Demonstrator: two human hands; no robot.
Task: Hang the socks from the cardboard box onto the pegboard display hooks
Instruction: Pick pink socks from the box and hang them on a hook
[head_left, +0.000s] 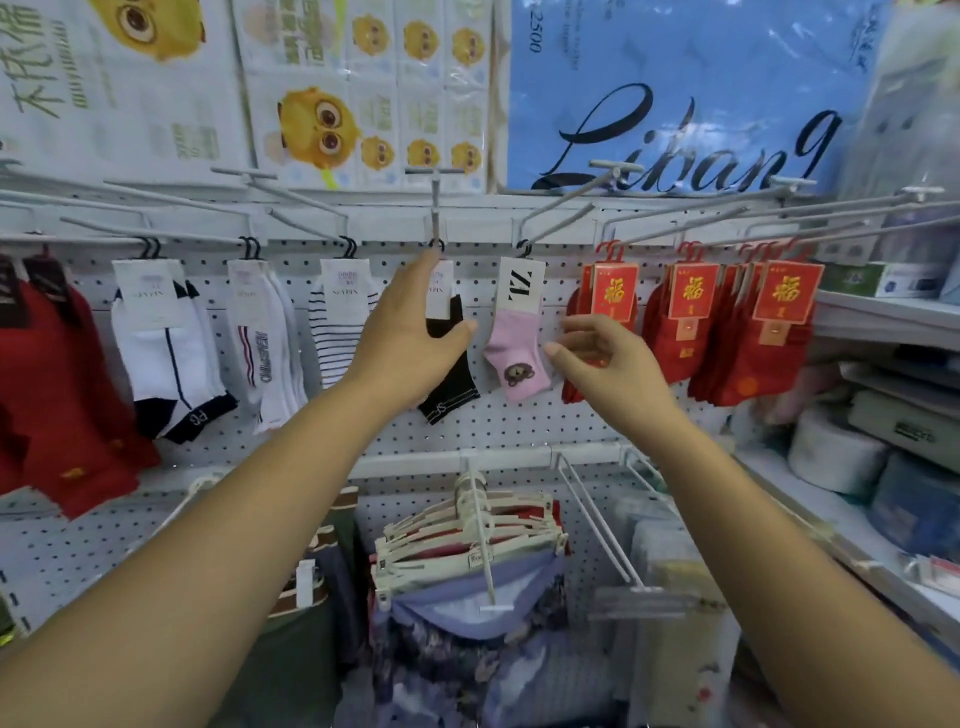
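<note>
Shop shelving fills the view, and the white perforated pegboard (519, 426) carries everything that matters to you. Along its top edge a row of long grey metal display hooks (291, 200) sticks out towards you, so each pair hangs by its plastic hanger and its card faces the aisle.

Towards the right edge hang thick bundles of red socks with red-and-gold card headers (727, 332). Towards the left edge are white ankle socks with navy trim (166, 343).

Your left hand (410, 332) is raised at the middle of the top edge. Its index fingertip (430, 260) reaches the hanger loop of the black ankle sock with a white card header (452, 384), and the thumb lies across the sock. That looks like seating the loop on its hook while steadying the pair. Whether this grip pinches the card, I cannot tell.

Your right hand (613, 364) hovers just beside the pink ankle sock with a brown bear patch (519, 358). Its fingers are loosely curled apart and it holds nothing, so it probably only keeps the neighbouring pair from swinging.

You cannot see the cardboard box from here.
</note>
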